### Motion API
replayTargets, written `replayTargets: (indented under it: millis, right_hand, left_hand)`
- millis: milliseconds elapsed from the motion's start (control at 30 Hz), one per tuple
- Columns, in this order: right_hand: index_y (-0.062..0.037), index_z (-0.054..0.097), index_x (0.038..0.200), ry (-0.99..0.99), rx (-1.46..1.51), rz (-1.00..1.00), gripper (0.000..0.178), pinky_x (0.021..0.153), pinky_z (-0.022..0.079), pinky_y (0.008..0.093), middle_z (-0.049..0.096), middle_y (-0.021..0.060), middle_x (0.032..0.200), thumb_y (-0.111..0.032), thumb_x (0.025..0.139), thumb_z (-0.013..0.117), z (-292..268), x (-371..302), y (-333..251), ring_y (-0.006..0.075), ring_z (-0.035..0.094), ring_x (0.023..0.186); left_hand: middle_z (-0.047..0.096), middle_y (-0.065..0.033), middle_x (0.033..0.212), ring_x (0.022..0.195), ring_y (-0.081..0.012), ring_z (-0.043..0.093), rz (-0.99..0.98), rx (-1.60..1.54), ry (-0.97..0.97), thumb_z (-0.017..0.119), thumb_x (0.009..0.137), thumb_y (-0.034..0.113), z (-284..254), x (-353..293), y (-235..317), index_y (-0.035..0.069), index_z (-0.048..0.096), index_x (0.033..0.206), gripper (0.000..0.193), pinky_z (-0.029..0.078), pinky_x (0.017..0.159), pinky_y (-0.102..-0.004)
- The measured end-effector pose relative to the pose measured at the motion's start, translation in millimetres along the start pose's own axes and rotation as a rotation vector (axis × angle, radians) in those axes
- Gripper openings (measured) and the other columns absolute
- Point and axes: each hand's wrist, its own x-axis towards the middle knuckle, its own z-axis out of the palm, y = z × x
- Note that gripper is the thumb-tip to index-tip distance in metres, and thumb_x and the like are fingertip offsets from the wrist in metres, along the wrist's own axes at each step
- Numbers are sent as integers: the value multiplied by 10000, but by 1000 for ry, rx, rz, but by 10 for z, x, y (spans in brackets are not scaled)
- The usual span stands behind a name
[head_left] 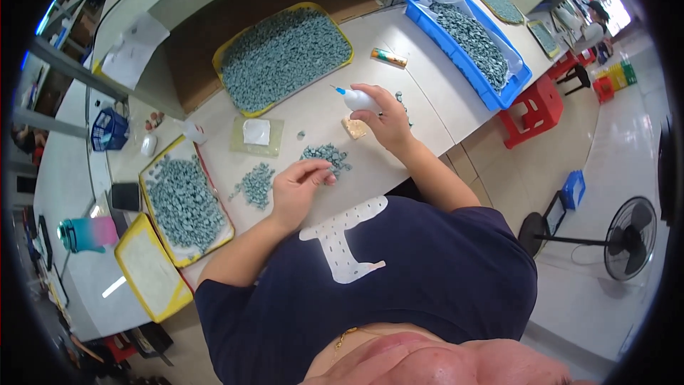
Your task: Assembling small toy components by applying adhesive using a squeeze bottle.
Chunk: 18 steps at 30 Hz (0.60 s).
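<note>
In my right hand [387,120] is a small white squeeze bottle [362,100] with a blue needle tip, tilted so the tip points to the upper left. My left hand [303,187] hovers at the edge of a small pile of grey-green pieces [324,153], thumb and fingers pinched together; what they hold, if anything, is too small to make out. A second small heap of the pieces [256,185] lies left of that hand. Below the bottle rests a tan, speckled block [353,127]. One loose grey-green piece [301,134] sits apart on the table.
A yellow-rimmed tray [242,108] full of pieces stands at the back, another tray [229,237] at the left. A blue crate [514,94] of pieces is at the far right. A white square on a greenish pad [267,145] and an orange-green tube [389,58] lie between.
</note>
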Motion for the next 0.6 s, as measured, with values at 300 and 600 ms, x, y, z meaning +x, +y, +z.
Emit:
replayTargets:
  millis: [300,600]
  right_hand:
    - [-51,601,1130,-203,-41,-78,462,773,484,322,636,114,999,-110,706,774,135,0,-24,254,618,872]
    - [-56,655,1043,-264,-199,-228,455,754,480,329,648,102,950,-68,616,809,535,24,86,260,614,862]
  left_hand:
    - [600,-67,846,728,-135,557,-81,-169,199,560,915,30,-227,48,99,-25,564,986,90,468,701,-252]
    - [570,-76,895,765,-145,528,52,-792,274,554,914,18,-520,101,-566,12,536,982,71,457,703,-277]
